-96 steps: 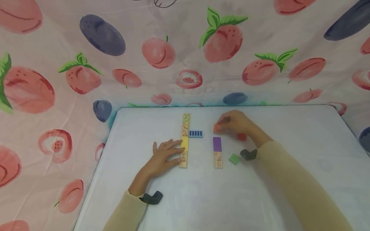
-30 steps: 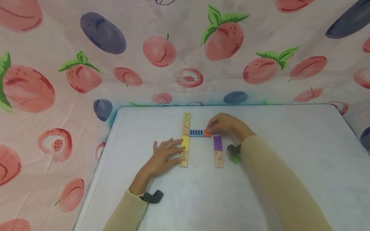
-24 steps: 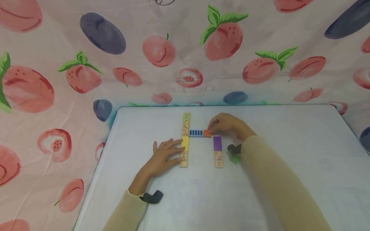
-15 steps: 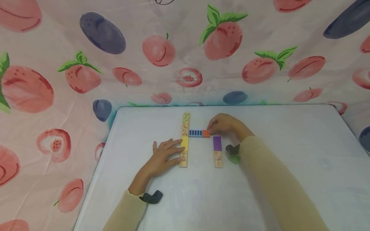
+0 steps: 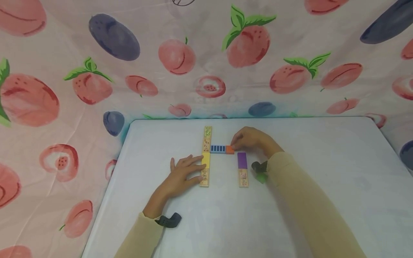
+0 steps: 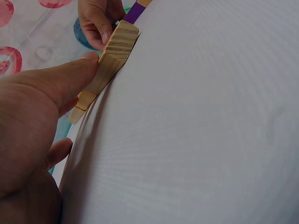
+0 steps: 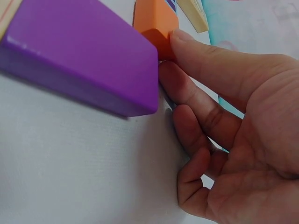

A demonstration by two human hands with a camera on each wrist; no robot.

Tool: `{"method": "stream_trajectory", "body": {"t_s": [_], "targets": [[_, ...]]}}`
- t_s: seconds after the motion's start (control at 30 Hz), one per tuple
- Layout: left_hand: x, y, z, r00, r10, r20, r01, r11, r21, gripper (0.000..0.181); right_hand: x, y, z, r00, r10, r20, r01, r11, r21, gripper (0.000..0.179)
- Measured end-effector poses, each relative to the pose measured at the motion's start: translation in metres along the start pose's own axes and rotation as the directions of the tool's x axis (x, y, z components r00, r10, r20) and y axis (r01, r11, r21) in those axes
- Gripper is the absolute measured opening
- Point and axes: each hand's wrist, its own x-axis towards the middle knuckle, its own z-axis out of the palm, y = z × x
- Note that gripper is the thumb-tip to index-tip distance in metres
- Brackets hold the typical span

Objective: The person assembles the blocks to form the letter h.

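Note:
My left hand (image 5: pixel 179 175) lies with spread fingers along a column of flat blocks. Its fingertips touch the yellow block (image 5: pixel 205 160) and the printed wooden block (image 5: pixel 204 178) below it. From the column's right side, a blue block with dark bars (image 5: pixel 218 149) runs rightward, and an orange block (image 5: pixel 229 149) meets its end. My right hand (image 5: pixel 251 139) pinches the orange block's right end between thumb and curled fingers. In the right wrist view, a purple block (image 7: pixel 84 56) stands close beside the orange one. Further printed wooden blocks (image 5: pixel 207 139) form the column's upper part.
Below the purple block sits a printed wooden block (image 5: pixel 243 178), in line with it. A green block (image 5: pixel 261 177) is partly hidden under my right wrist device (image 5: pixel 259 167). Behind the white table (image 5: pixel 206 222) hangs a fruit-patterned cloth (image 5: pixel 180 28).
My right hand has brought the orange block left and down to the blue block's end, and a small gap between them has gone. The left hand keeps its place; my right arm now covers the red block.

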Motion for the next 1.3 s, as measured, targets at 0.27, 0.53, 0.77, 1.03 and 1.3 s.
{"method": "stream_trajectory", "body": {"t_s": [0.27,0.53,0.77,1.03,1.3], "targets": [[0.000,0.002,-0.001,1.000,0.001,0.000,-0.001,1.000,-0.006,0.046,-0.001,-0.001,0.000,0.999,0.034,0.005,-0.034,0.999,0.010,0.015],[0.000,0.002,-0.001,1.000,-0.004,0.000,0.004,1.000,-0.009,0.047,-0.002,0.000,0.000,0.994,0.113,0.004,-0.113,0.991,0.078,0.017],[0.001,0.001,-0.001,1.000,-0.001,-0.006,0.001,1.000,-0.009,0.046,-0.010,0.021,-0.008,0.989,0.099,-0.110,-0.084,0.987,0.138,0.030],[0.001,0.003,-0.001,1.000,0.007,-0.007,-0.007,1.000,-0.010,0.047,-0.040,0.039,-0.031,0.979,0.057,-0.194,-0.054,0.998,0.025,0.035],[0.001,0.002,0.000,1.000,-0.004,-0.002,0.004,1.000,-0.005,0.046,-0.063,0.053,-0.040,0.982,0.008,-0.186,-0.020,0.998,-0.064,0.034]]}}
